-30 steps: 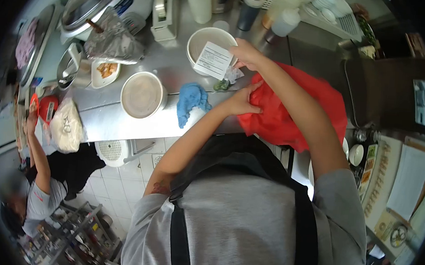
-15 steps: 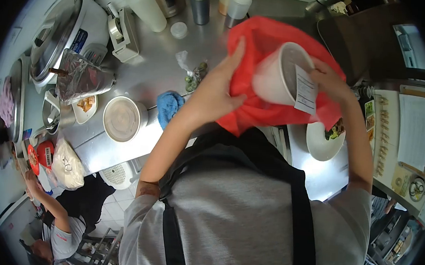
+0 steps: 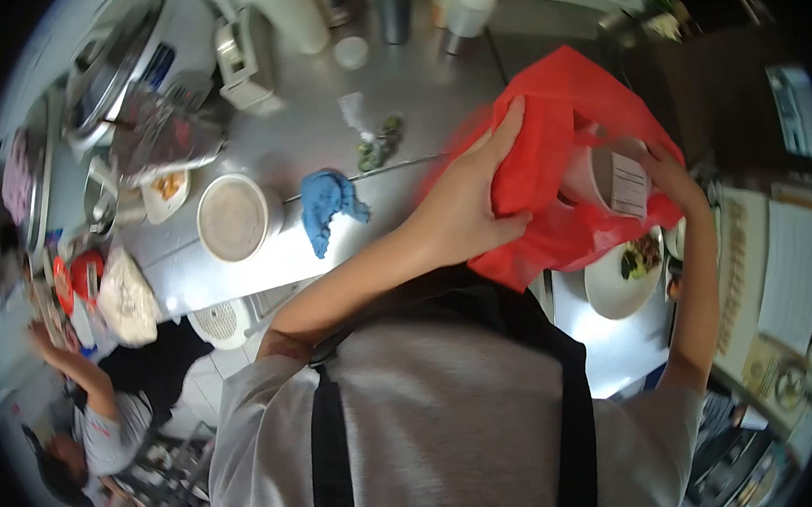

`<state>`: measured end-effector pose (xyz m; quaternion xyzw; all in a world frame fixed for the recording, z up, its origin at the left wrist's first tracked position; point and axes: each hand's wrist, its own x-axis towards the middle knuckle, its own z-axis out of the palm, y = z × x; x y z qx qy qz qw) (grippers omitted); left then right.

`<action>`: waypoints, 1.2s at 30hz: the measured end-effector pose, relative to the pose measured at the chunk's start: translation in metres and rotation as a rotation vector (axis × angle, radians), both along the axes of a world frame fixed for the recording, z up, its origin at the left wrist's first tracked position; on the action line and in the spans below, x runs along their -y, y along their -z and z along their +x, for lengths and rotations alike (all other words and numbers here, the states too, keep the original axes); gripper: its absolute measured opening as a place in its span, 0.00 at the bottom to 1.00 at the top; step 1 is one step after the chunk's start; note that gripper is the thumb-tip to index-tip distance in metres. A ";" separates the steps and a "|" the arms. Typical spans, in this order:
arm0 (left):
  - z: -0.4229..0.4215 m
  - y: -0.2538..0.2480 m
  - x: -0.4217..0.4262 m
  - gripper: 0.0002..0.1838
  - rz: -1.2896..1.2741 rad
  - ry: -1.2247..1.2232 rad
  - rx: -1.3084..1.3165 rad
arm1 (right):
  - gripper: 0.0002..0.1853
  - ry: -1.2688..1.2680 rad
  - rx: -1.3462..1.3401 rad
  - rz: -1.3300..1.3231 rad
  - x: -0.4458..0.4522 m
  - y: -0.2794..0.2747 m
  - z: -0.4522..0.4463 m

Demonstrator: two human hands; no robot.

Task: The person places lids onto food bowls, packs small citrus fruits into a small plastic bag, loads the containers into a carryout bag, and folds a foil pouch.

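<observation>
A round white tub with a printed paper label sits tilted in the mouth of a bright red fabric bag, above the table's near edge. The right hand is clamped on the tub's rim; the left hand grips the bag's side, thumb spread. Nearer the table's left end lie a crumpled blue cloth and a round lidded tub.

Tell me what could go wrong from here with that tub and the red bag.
The tub, tilted in the right hand, might leak if it isn't well sealed. Its paper label could snag on the red bag. The bag's lower edge overlaps the plate in this view, so it might brush the food.
</observation>
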<state>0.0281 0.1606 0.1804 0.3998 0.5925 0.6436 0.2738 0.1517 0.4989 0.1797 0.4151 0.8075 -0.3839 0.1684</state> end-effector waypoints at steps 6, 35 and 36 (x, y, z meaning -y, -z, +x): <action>0.008 0.117 -0.001 0.56 0.047 -0.234 0.439 | 0.14 -0.494 -0.048 0.259 0.073 -0.094 -0.051; -0.021 0.127 0.074 0.38 -0.051 -0.139 0.510 | 0.30 -0.646 -0.394 0.043 0.184 -0.088 -0.094; -0.031 0.104 0.073 0.40 0.006 -0.125 0.584 | 0.29 -0.677 -0.356 0.063 0.168 -0.083 -0.094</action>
